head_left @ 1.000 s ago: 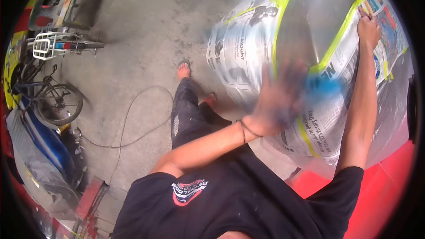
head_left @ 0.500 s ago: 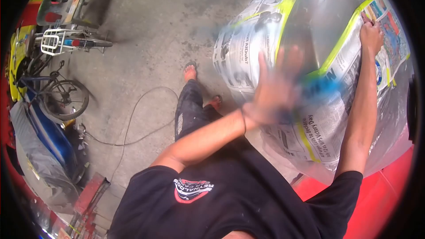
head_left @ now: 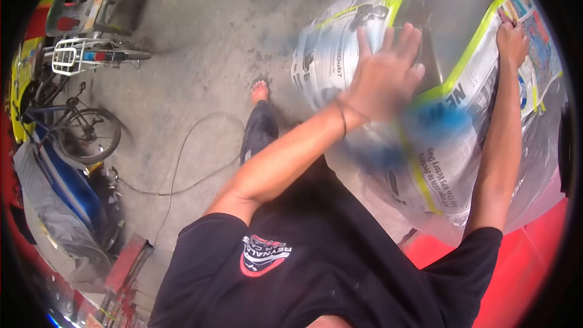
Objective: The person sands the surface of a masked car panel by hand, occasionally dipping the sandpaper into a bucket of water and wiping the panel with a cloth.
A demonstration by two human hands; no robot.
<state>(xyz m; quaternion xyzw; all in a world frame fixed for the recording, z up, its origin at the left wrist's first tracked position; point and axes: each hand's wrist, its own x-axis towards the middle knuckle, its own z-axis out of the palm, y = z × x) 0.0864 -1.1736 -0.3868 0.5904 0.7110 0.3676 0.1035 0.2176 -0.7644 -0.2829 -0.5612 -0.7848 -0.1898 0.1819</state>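
My left hand (head_left: 388, 73) is open, fingers spread, over newspaper sheets (head_left: 337, 58) and the edge of a dark glossy surface (head_left: 431, 48). Yellow-green masking tape (head_left: 480, 45) runs along the paper's borders. On the right, my right hand (head_left: 513, 42) has its fingers bent together at the edge of a colour newspaper sheet (head_left: 537, 39). Clear plastic sheeting (head_left: 528, 164) wraps the large rounded body under the papers. Blue and grey blurred smears lie over part of this area.
Red glossy panels (head_left: 516, 252) show below the plastic. A hose or cable (head_left: 173, 170) loops across the concrete floor (head_left: 200, 42). On the left are bicycles (head_left: 91, 133), a plastic chair (head_left: 91, 6), a blue panel under a grey cover (head_left: 45, 206) and a red metal stand (head_left: 127, 261).
My left hand has swept up and away from me over the papers and is less blurred. My right hand stays at the colour sheet, shifted slightly upward.
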